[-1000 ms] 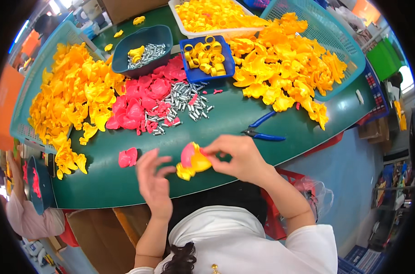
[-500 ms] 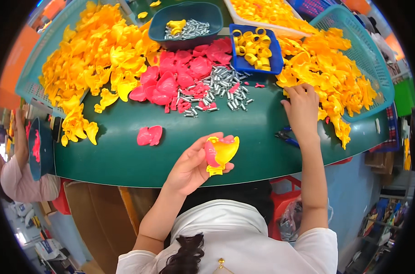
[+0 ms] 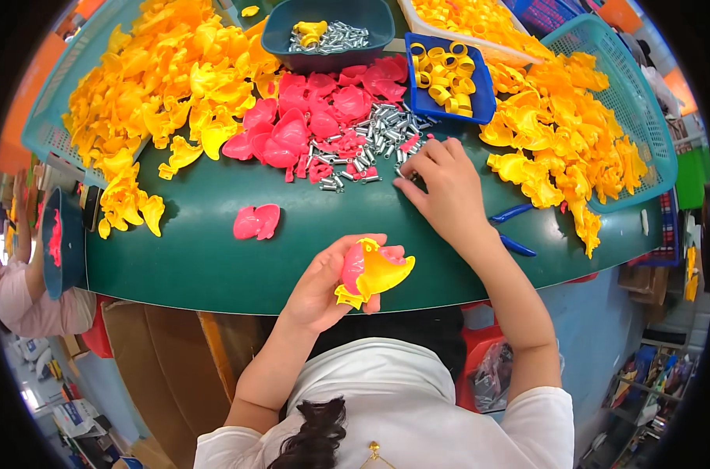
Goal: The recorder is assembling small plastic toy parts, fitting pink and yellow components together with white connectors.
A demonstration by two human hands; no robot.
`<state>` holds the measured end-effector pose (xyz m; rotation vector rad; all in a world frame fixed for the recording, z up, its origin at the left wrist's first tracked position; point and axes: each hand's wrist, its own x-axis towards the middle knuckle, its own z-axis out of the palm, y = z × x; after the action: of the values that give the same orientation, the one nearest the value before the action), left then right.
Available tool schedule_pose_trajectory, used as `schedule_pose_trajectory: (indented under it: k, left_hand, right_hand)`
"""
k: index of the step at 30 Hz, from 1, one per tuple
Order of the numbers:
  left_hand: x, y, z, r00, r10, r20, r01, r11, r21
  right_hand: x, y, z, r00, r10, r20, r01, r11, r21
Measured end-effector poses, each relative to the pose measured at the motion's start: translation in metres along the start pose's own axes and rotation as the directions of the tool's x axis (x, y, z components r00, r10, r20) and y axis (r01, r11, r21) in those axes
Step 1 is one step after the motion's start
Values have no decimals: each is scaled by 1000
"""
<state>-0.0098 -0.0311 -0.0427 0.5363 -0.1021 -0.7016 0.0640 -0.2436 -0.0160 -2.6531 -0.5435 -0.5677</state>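
Note:
My left hand (image 3: 323, 285) is closed around a molded plastic piece, a yellow curved shell (image 3: 386, 273) joined with a pink shell (image 3: 353, 270), just above the table's near edge. At the right side of a heap of small silver metal cylinders (image 3: 382, 133), my right hand (image 3: 445, 184) reaches down with fingers bent. Its thumb and fingertips come together there, and what they pinch is too small to make out. Beyond the left hand, a loose pink shell (image 3: 257, 222) lies on the green table (image 3: 191, 266). Blue-handled pliers (image 3: 517, 246) lie partly behind my right forearm.
Yellow shells (image 3: 159, 86) fill the left side, and more (image 3: 566, 133) spill from a teal basket (image 3: 659, 148) at right. Pink shells (image 3: 292, 137) adjoin the metal heap. A blue tray (image 3: 480, 109) holds yellow rings. A dark bin (image 3: 331, 61) contains metal pieces. Another person (image 3: 38, 289) sits at left.
My right hand has moved left, from the yellow shells on the right to the metal pieces. My left hand has tilted the yellow-and-pink piece slightly.

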Motion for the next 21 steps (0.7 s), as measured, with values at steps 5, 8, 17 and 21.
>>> schedule_pose_trajectory:
  k: [5, 8, 17, 21]
  left_hand:
    - [-3, 1, -4, 999, -30, 26, 30, 1000, 2]
    - [-3, 3, 0, 1000, -19, 25, 20, 998, -65]
    - [-2, 1, -5, 997, -4, 71, 7, 999, -51]
    - [-2, -1, 1, 1000, 17, 3, -17, 1000, -20]
  right_hand:
    - [5, 0, 7, 991, -114, -70, 99, 978, -184]
    - [11, 2, 3, 980, -159, -122, 155, 987, -42]
    - [3, -36, -62, 759, 10, 651, -612, 353, 707]
    - [8, -33, -63, 794, -43, 607, -517, 478, 710]
